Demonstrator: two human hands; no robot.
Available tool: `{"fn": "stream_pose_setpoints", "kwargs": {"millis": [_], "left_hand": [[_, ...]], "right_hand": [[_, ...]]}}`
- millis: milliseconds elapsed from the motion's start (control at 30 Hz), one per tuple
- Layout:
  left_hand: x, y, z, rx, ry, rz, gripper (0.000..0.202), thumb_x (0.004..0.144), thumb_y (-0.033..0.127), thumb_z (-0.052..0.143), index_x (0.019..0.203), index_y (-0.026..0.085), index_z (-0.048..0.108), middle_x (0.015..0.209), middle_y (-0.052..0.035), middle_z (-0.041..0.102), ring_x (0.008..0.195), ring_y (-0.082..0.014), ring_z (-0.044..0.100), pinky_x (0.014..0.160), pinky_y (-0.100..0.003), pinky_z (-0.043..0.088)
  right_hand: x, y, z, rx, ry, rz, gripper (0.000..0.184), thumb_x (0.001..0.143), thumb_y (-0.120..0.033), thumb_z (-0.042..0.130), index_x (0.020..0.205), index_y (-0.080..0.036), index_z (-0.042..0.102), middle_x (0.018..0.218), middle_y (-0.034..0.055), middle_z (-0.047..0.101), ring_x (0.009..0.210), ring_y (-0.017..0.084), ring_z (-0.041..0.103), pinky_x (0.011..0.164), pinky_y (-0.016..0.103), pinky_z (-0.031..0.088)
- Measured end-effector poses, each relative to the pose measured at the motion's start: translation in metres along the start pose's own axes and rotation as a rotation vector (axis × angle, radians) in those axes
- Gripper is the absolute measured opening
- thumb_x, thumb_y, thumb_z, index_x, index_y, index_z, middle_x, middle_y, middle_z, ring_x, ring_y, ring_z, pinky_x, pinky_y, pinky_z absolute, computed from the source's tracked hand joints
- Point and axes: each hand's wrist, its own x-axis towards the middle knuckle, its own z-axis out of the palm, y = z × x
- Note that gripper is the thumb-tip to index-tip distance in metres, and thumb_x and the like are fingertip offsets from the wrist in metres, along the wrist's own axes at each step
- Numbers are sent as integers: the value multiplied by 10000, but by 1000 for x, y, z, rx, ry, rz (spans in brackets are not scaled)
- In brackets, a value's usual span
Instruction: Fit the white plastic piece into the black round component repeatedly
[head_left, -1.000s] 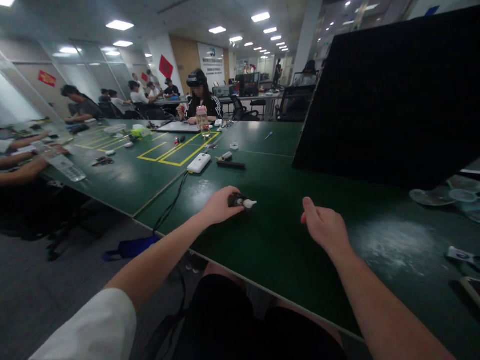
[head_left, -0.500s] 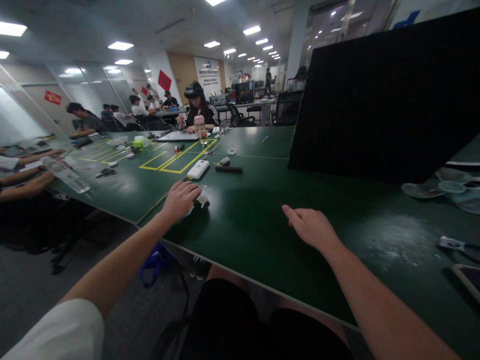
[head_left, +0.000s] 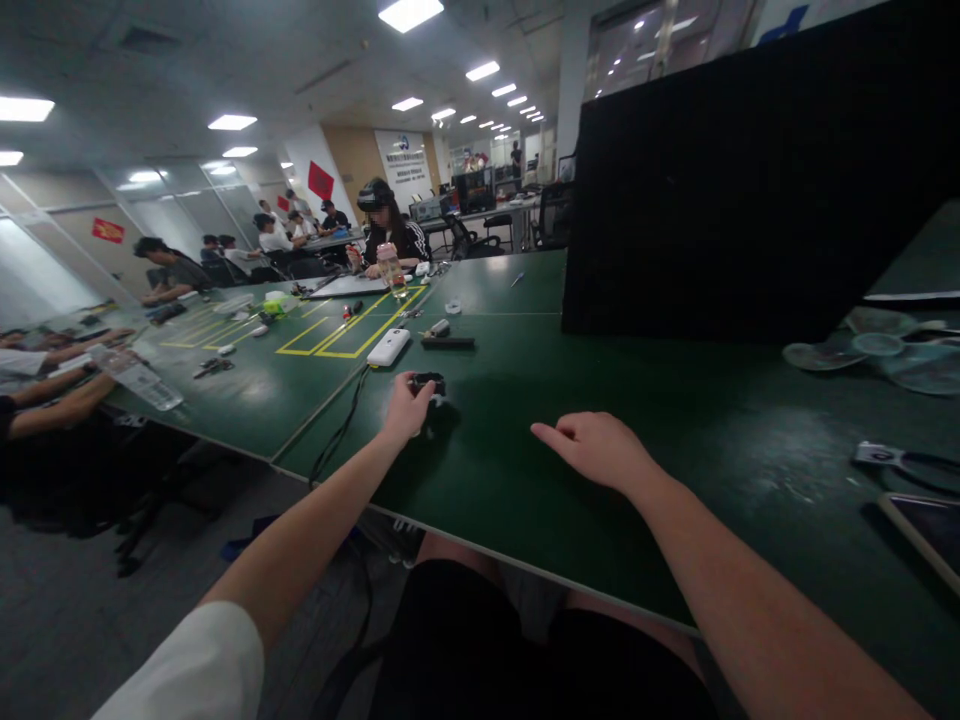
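My left hand (head_left: 409,408) is closed around a small black object (head_left: 428,382), its kind unclear, just above the green table (head_left: 480,440). Something small and pale (head_left: 438,400) shows beneath it, mostly hidden by the fingers. Over the table's middle, my right hand (head_left: 600,450) has its fingers curled in and its thumb pointing left. Nothing shows in that hand. Beyond my left hand lie a white power bank (head_left: 388,347) with a black cable (head_left: 341,430) and a dark bar (head_left: 448,343).
A large black panel (head_left: 720,210) stands at the back right. On the right are a clear fan-like blade piece (head_left: 892,350), a strap (head_left: 922,470) and a phone (head_left: 922,535). A person (head_left: 382,235) sits across the table; a clear bottle (head_left: 139,378) stands at left.
My left hand has moved right and lifted slightly, and the black object now shows in its fingers. The cable behind it has come into sight. My right hand stays curled, a little further left.
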Motion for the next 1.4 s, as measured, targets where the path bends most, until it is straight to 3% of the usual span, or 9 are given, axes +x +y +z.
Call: {"fn": "stream_pose_setpoints", "kwargs": {"millis": [133,267,433,633,767,900,1067,1267,1400], "left_hand": [[-20,35,50,-31,-207,78,513,931,439,588,1338,181,412,1169,-121,687,990,-194,680,909,-349,509],[-52,87,107,-141,-304,69,503,947,459,556,1339,170,430,1196,-142,667,1018,-218,667,944,-374,497],[-91,132,145,-318,-455,15,524,942,539,538,1342,207,474,1227,-140,646,1085,-253,637,958,-393,495],[-84,126,134,-434,-496,-53,486,934,510,566,1311,213,487,1198,-126,634,1032,-236,644,894,-391,531],[-67,99,108,-484,-444,136,452,948,415,569,1327,209,434,1220,-109,604,1039,-192,637,918,-371,535],[-57,78,79,-226,-424,371,458,902,342,639,1316,215,492,1239,-102,573,1104,-214,599,1011,-440,496],[-63,88,64,-48,-462,521,478,891,336,661,1336,243,512,1261,-89,592,1145,-239,592,1028,-461,490],[-76,98,63,12,-556,647,460,878,344,684,1302,245,536,1290,-81,629,1177,-253,600,1048,-471,478],[-76,99,62,1,-566,667,466,869,339,694,1296,238,537,1273,-78,637,1159,-246,607,1028,-459,490]], "right_hand": [[-4,-10,1,-116,-83,-73,567,742,-784,627,841,-234,719,802,63,708,677,216,642,550,326,443],[-2,-10,7,-251,23,-82,629,707,-761,680,1047,-233,703,961,84,726,817,263,672,623,343,476],[-4,2,7,-199,48,-19,290,865,-431,666,1034,-199,711,968,98,736,817,244,682,669,340,500],[-7,5,-6,20,-43,-29,201,823,-319,719,1004,-232,723,989,41,731,844,213,682,674,307,505],[-4,7,-13,147,16,12,165,822,-331,719,946,-224,729,958,36,722,804,190,666,659,306,500],[-3,6,-16,280,154,25,282,856,-476,679,964,-220,725,869,30,715,701,168,635,593,302,476],[-3,1,-13,267,276,-48,308,886,-493,652,997,-221,744,826,31,708,639,160,606,565,310,462],[0,4,0,96,427,-307,139,904,-312,671,960,-255,786,943,44,682,775,170,629,653,321,503],[0,2,3,-10,422,-428,152,942,-271,630,989,-264,775,919,36,664,765,164,620,645,314,498]]}}
